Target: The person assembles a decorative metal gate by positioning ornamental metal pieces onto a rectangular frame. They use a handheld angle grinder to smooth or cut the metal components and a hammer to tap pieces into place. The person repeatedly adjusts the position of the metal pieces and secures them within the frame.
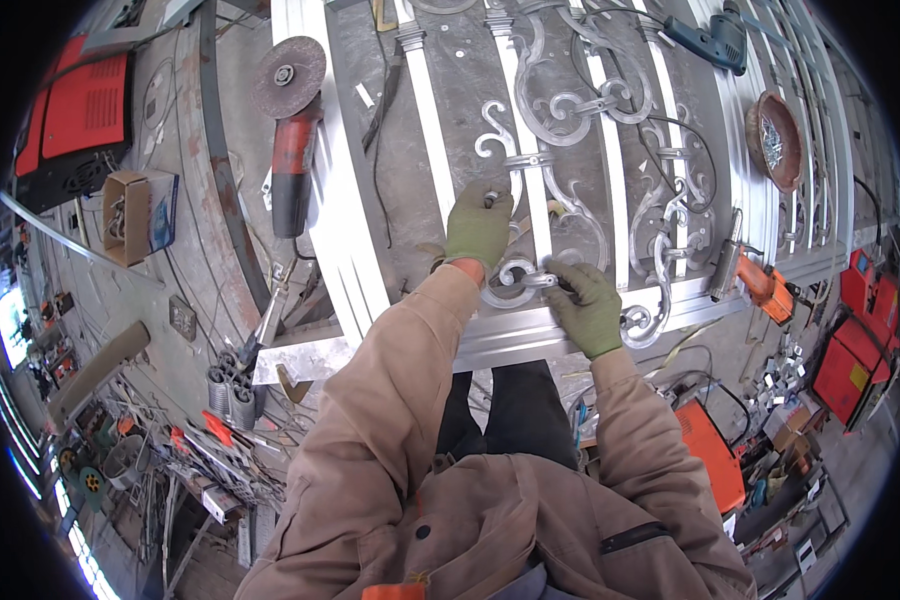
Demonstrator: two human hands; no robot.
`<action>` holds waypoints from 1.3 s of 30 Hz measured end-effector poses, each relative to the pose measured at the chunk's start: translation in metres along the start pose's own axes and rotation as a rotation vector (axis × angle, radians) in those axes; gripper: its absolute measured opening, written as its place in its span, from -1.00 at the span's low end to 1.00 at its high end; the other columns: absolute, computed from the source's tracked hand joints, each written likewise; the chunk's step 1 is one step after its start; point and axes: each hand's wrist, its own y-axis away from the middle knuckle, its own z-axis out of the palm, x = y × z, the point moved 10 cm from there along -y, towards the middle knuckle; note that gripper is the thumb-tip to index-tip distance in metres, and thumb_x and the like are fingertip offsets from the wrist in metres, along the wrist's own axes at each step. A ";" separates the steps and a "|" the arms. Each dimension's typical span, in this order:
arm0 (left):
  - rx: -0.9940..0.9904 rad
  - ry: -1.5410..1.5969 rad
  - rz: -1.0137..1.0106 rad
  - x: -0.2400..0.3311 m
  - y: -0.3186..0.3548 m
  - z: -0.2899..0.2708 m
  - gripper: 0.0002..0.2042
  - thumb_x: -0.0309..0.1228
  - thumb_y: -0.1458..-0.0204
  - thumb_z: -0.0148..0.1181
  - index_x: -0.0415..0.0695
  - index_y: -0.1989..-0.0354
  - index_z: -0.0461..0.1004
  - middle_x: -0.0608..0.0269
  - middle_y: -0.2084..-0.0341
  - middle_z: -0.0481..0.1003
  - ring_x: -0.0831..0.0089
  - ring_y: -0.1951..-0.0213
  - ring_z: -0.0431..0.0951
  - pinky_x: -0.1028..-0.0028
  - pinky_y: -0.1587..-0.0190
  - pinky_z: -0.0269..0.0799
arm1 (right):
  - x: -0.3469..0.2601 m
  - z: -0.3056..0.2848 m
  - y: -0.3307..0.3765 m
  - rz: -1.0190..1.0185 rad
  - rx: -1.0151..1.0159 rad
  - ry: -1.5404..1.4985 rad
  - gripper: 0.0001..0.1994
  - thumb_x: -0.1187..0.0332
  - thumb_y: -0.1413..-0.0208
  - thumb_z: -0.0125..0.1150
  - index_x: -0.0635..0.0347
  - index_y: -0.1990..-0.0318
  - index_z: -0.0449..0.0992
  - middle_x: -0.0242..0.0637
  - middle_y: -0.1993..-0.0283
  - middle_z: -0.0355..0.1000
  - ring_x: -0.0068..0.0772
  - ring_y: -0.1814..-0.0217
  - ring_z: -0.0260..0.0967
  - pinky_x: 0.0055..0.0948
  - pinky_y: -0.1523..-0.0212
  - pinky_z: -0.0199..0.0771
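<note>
- Scrollwork piece [518,272] of curled grey metal lies on a steel gate panel [470,90] that rests flat on the workbench, near the panel's front rail [530,335].
- Its curls end in tight spirals, and a thin straight bar runs up through the middle.
- Left hand [478,228], in a green glove, is curled closed around the upper part of the scroll.
- Right hand [590,308], also gloved green, pinches the lower curl between thumb and fingers.
- More scrolls of the same kind are already set among the panel's pale upright bars.
- Angle grinder [292,140] with a red body lies left of the panel.
- Small open cardboard box [140,215] with a blue side sits further left.
- Red machine case [80,105] stands at the far left; its label is too small to make out.
</note>
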 end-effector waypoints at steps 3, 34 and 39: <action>0.033 0.140 0.033 0.021 0.029 -0.027 -0.77 -0.34 -0.40 0.42 -0.13 -0.13 0.75 0.30 0.30 0.68 0.54 0.29 0.57 0.43 0.20 0.51 | -0.018 -0.003 0.009 -0.045 0.057 -0.053 -0.63 0.35 -0.21 0.60 -0.12 -0.19 0.84 -0.27 0.06 0.72 -0.18 0.07 0.72 -0.18 0.04 0.75; 0.073 -0.309 -0.102 -0.048 -0.007 -0.114 -0.69 -0.29 -0.39 0.31 -0.08 -0.21 0.73 -0.19 -0.11 0.76 -0.17 -0.13 0.78 0.06 -0.20 0.66 | -0.076 0.106 0.014 -0.188 -0.016 0.126 -0.59 0.21 -0.18 0.61 -0.08 -0.19 0.81 -0.22 -0.02 0.71 0.07 -0.10 0.66 0.02 -0.21 0.68; 0.085 -0.253 -0.051 -0.057 -0.011 -0.114 -0.70 -0.31 -0.35 0.39 -0.11 -0.18 0.75 -0.03 0.13 0.76 0.10 0.12 0.77 0.19 -0.04 0.65 | -0.080 0.104 0.015 -0.216 -0.027 0.085 -0.62 0.22 -0.20 0.61 -0.08 -0.18 0.82 -0.24 -0.02 0.73 0.06 -0.11 0.66 -0.02 -0.23 0.66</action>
